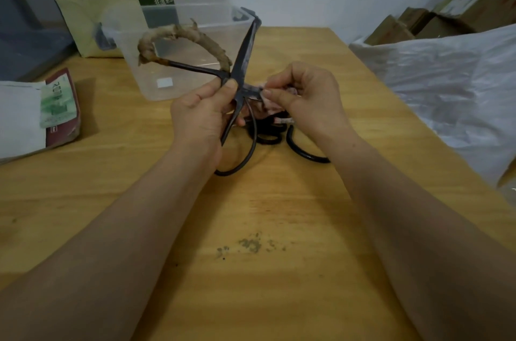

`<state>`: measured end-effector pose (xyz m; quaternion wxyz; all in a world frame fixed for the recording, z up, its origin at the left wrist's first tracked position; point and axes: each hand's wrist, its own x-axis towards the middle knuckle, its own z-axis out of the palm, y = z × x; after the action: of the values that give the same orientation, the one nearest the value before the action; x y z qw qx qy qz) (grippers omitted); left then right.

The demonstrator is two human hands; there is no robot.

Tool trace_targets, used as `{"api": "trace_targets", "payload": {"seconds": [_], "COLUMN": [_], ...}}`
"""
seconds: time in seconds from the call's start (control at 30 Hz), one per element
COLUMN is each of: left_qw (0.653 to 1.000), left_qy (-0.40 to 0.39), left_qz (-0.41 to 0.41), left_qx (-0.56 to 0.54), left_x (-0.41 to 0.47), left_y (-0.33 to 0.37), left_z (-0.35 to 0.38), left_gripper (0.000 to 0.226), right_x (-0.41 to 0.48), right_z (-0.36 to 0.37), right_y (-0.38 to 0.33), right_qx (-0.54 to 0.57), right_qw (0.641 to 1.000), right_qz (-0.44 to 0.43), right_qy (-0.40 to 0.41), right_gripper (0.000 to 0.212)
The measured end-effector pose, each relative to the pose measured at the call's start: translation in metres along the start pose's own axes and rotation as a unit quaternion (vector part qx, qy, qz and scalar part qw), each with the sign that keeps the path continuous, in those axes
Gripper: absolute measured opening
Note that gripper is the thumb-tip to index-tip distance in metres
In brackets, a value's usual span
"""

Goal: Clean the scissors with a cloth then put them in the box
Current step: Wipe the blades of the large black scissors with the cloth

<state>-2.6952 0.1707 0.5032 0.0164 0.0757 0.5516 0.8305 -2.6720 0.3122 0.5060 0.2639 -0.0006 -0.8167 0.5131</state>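
Head view: my left hand (201,114) is curled round the scissors (243,61) just below the pivot, thumb (230,85) pressed on the joint. I hold them there, up off the table (279,229), so that they stay spread in an X and do not swing while I rub. One blade points up and away toward the box (181,6). The fibre-wrapped handle loop arcs off to the left in front of the box wall, and the bare black loop hangs down past my wrist. My right hand (304,94) has its fingertips pinched tight on the pinkish cloth (269,108), which is folded over the other blade right beside the pivot. Working that close to the joint lets me get at the grime where the two halves cross. Most of the cloth is bunched under my palm, so I cannot tell how much is left free. The box stands open just behind the scissors, near enough for an easy drop, I judge, once the wiping is done. A second pair (304,152) lies on the table under my hands.
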Motion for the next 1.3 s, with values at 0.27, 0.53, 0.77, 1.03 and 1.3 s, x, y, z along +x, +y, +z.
{"api": "trace_targets", "payload": {"seconds": [0.27,0.53,0.77,1.03,1.3], "left_qw": [1.0,1.0,1.0,1.0,1.0], "left_qy": [0.014,-0.006,0.009,0.012,0.003], "left_qz": [-0.008,0.001,0.011,0.001,0.012], "left_qx": [-0.016,0.004,-0.01,-0.003,-0.002], "left_x": [0.003,-0.002,0.002,-0.001,-0.001], "left_y": [0.003,-0.001,0.005,0.004,0.005], "left_z": [-0.005,0.0,-0.005,-0.003,-0.002], "left_gripper": [0.023,0.026,0.007,0.015,0.007], "right_x": [0.003,-0.002,0.004,0.004,0.003], "right_z": [-0.007,0.009,-0.004,-0.001,0.002], "right_y": [0.009,-0.006,0.01,0.011,0.005], "right_qx": [-0.034,0.013,-0.036,-0.026,-0.006], "right_qw": [0.999,0.999,0.999,0.999,0.999], "right_qz": [-0.001,-0.03,-0.014,-0.029,-0.029], "right_qy": [0.003,-0.018,0.012,-0.022,-0.018], "right_gripper": [0.022,0.011,0.019,0.025,0.027]}}
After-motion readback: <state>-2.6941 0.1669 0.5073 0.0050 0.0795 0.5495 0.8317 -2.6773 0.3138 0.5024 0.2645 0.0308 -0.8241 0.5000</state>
